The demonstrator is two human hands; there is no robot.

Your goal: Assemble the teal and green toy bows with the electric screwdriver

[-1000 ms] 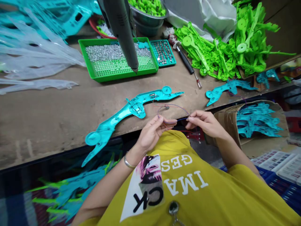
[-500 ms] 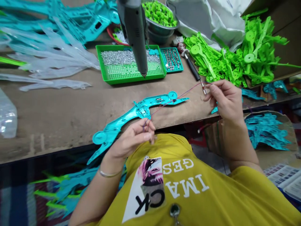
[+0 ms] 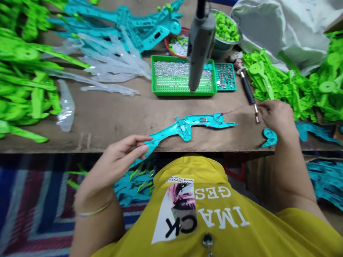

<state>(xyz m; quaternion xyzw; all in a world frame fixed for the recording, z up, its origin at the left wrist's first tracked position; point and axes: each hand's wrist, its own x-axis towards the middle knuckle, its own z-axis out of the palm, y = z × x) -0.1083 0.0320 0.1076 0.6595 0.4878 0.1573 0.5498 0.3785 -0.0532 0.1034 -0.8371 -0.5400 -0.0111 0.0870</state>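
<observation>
Near turquoise part [image 3: 183, 129], left hand [image 3: 118, 160], grip pinching thin wire [image 3: 171, 134]; right hand [image 3: 277, 116], grip closed, contents blurred.

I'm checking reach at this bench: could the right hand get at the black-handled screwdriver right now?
Probably yes: the right hand is close beside the screwdriver, whose black handle looks uncovered, though its fingers pinch a thin wire.

Bright, smooth, lightly glossy turquoise plastic forms the long shell [image 3: 171, 129], while the clear bags [image 3: 66, 107] are thin, crinkled plastic with shiny highlights. The brown tabletop [image 3: 107, 114] looks matt, scuffed and worn. Small silvery metal pieces [image 3: 171, 68] glitter in a green plastic tray [image 3: 184, 93], and the yellow shirt [image 3: 227, 228] is soft, matt cloth.
</observation>
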